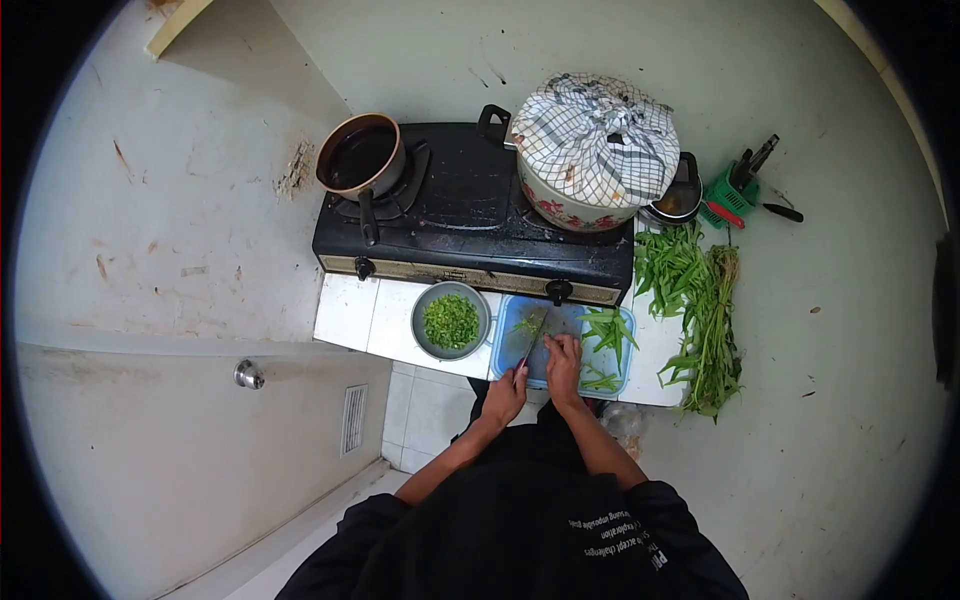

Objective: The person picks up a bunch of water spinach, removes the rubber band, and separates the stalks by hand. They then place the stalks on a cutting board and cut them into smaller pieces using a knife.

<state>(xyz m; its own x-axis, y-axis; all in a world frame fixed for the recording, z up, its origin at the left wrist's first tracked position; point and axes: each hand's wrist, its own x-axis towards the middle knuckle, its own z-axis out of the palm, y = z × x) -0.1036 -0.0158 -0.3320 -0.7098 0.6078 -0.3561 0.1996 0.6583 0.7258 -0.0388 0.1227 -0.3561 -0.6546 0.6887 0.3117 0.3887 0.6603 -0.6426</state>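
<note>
My left hand (504, 398) is closed round the handle of a knife (531, 348), its blade angled up across a blue cutting board (505, 325). Just right of the blade, my right hand (564, 368) has its fingers bent down onto the board. Whatever lies under those fingertips is too small to make out. Some cut green bits (527, 324) lie by the blade. Leafy green stems (607, 330) rest on the board's right side. To the left, a grey bowl (420, 337) holds chopped greens (451, 321).
A black two-burner stove (460, 250) stands behind the board. It carries a saucepan (366, 190) and a large pot (585, 217) topped with a checked cloth (598, 140). Bunched leafy greens (715, 320) hang over the counter's right edge. A green basket (728, 200) holds utensils.
</note>
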